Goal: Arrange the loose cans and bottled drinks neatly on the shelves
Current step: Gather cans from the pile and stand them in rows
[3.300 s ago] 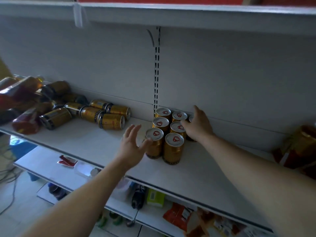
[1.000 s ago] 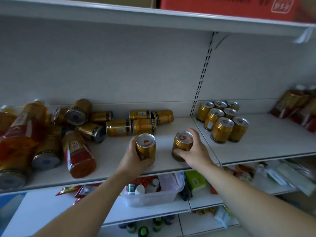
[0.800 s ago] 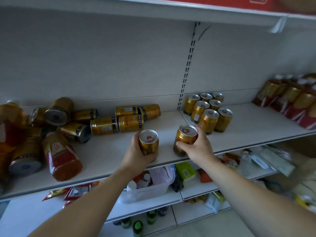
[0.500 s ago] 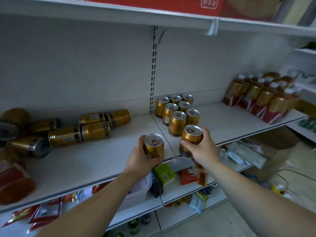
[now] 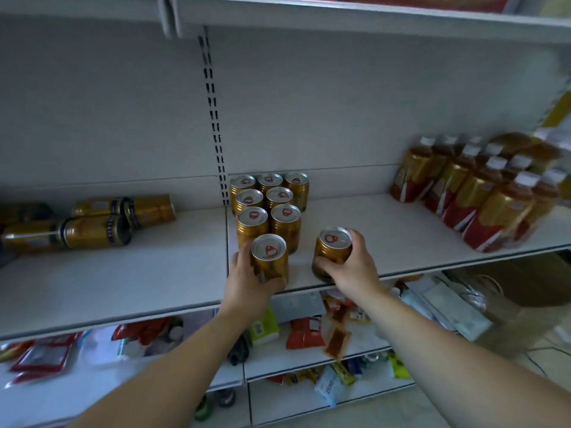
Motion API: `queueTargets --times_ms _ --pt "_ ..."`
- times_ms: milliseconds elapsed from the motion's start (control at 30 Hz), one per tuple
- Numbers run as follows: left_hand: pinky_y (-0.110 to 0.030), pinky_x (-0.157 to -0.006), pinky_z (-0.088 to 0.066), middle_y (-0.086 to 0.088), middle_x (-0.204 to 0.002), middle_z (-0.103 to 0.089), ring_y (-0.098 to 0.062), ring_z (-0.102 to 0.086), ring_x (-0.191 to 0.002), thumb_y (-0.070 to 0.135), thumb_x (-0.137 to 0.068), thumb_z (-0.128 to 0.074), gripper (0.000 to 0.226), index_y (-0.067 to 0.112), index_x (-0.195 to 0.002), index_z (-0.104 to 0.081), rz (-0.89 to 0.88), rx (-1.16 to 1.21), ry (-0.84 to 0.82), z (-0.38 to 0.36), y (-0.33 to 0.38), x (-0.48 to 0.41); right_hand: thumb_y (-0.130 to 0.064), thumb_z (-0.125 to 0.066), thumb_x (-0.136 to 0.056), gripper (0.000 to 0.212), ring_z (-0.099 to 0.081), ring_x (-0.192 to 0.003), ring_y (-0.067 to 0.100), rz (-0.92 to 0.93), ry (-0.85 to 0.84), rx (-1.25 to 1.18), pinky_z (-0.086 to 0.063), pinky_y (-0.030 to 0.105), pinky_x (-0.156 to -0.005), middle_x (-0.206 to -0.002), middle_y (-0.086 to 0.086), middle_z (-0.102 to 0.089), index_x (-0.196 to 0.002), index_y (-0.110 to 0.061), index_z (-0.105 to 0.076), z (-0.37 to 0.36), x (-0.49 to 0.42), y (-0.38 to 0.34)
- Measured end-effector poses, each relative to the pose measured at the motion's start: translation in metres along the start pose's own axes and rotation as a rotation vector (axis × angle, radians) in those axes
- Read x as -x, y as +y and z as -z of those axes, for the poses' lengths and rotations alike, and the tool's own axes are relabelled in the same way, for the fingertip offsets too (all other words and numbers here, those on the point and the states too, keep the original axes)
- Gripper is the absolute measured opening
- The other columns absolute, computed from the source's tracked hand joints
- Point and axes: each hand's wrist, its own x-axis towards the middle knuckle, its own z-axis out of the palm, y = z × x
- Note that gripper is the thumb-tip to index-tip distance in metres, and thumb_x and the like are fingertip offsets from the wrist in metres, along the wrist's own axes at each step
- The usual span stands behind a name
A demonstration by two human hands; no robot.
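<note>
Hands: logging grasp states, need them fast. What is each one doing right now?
Left hand: closed around an upright gold can.
Right hand: closed around another upright gold can.

Two bare forearms enter from the lower edge of the view, one on each side. No sleeve, cuff or glove covers either arm as far as the frame shows. The left hand is bare, with no ring, watch or band visible at the wrist. The right hand is likewise bare, with an uncovered wrist. The fingers of the right hand show short nails with no visible coating; finer detail is lost to motion blur. No other part of the person appears in view.
</note>
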Motion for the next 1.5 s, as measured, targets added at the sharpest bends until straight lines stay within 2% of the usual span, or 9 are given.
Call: queueTargets --times_ms 233,500,700,833,900,1000,1200,1333,1500 --pt "-0.04 -0.101 -0.045 0.008 -0.133 -0.044 -0.014 -0.047 -0.122 0.016 -0.068 -0.081 0.091 0.033 -0.14 -0.027 0.017 0.021 0.062 -0.019 0.0 -0.009 -0.026 -0.082 -0.071 0.096 -0.042 -0.128 0.023 0.029 -0.11 0.059 -0.033 0.026 -0.101 -0.141 0.005 -0.034 -0.147 -0.025 -0.024 -0.001 -0.03 0.018" --pt "-0.045 -0.104 -0.043 0.01 -0.138 -0.034 -0.017 -0.042 -0.128 0.019 -0.073 -0.078 0.088 0.034 -0.14 -0.023 -0.024 -0.003 0.073 -0.048 -0.003 -0.011 -0.029 -0.083 -0.072 0.084 -0.052 -0.122 0.023 0.061 -0.039 0.051 -0.041 0.033 -0.101 -0.137 0.004 -0.051 -0.141 -0.023 -0.036 0.0 -0.073 0.026" --pt "-0.029 -0.105 -0.033 0.006 -0.139 -0.033 -0.014 -0.036 -0.129 0.023 -0.076 -0.076 0.088 0.026 -0.145 -0.022 -0.076 -0.102 0.147 -0.09 0.019 -0.017 -0.022 -0.083 -0.071 0.073 -0.054 -0.118 0.019 0.149 -0.153 -0.009 -0.043 0.037 -0.101 -0.13 0.0 -0.056 -0.132 -0.026 -0.043 0.013 -0.118 0.038" --pt "-0.029 -0.107 -0.028 0.003 -0.148 -0.029 -0.016 -0.03 -0.135 0.022 -0.081 -0.071 0.091 0.034 -0.148 -0.01 -0.049 -0.16 0.201 -0.127 0.038 -0.03 -0.026 -0.083 -0.071 0.092 -0.052 -0.122 0.015 0.188 -0.259 -0.056 -0.042 0.035 -0.103 -0.136 -0.002 -0.052 -0.143 -0.028 -0.027 0.029 -0.144 0.052" --pt "-0.038 -0.108 -0.032 -0.007 -0.146 -0.032 -0.024 -0.03 -0.134 0.019 -0.08 -0.073 0.088 0.04 -0.143 -0.015 -0.116 -0.299 0.249 -0.14 0.05 -0.035 -0.031 -0.082 -0.069 0.104 -0.049 -0.128 0.016 0.197 -0.299 -0.037 -0.039 0.041 -0.108 -0.143 -0.001 -0.048 -0.149 -0.033 -0.016 0.037 -0.154 0.061" --pt "-0.054 -0.108 -0.032 -0.018 -0.136 -0.048 -0.034 -0.032 -0.128 0.028 -0.063 -0.084 0.086 0.018 -0.134 -0.037 -0.28 -0.736 0.406 -0.146 0.05 -0.047 -0.036 -0.08 -0.069 0.104 -0.046 -0.131 0.018 0.217 -0.341 -0.006 -0.038 0.044 -0.109 -0.145 0.001 -0.046 -0.149 -0.034 -0.014 0.045 -0.165 0.068" --pt "-0.045 -0.116 0.001 -0.008 -0.137 -0.053 -0.028 -0.022 -0.139 0.048 -0.078 -0.056 0.062 0.011 -0.127 -0.058 -0.379 -1.085 0.363 -0.12 0.056 -0.061 -0.043 -0.07 -0.072 0.092 -0.046 -0.13 0.016 0.281 -0.402 -0.008 -0.04 0.044 -0.108 -0.145 -0.003 -0.044 -0.146 -0.041 -0.015 0.047 -0.17 0.076" --pt "-0.055 -0.114 0.006 -0.007 -0.149 -0.038 -0.031 -0.012 -0.144 0.045 -0.075 -0.071 0.068 0.019 -0.134 -0.05 -0.248 -1.205 0.305 -0.107 0.064 -0.077 -0.036 -0.071 -0.075 0.087 -0.047 -0.128 0.015 0.308 -0.392 -0.027 -0.042 0.043 -0.106 -0.142 -0.002 -0.046 -0.146 -0.038 -0.02 0.041 -0.176 0.076" --pt "-0.061 -0.11 0.012 0.001 -0.16 -0.002 -0.029 0.015 -0.145 0.055 -0.09 -0.045 0.068 0.031 -0.148 -0.019 -0.034 -1.303 0.17 -0.09 0.079 -0.101 -0.024 -0.072 -0.08 0.089 -0.042 -0.132 0.018 0.325 -0.382 -0.008 -0.036 0.037 -0.108 -0.146 0.002 -0.04 -0.15 -0.029 -0.018 0.033 -0.186 0.073"
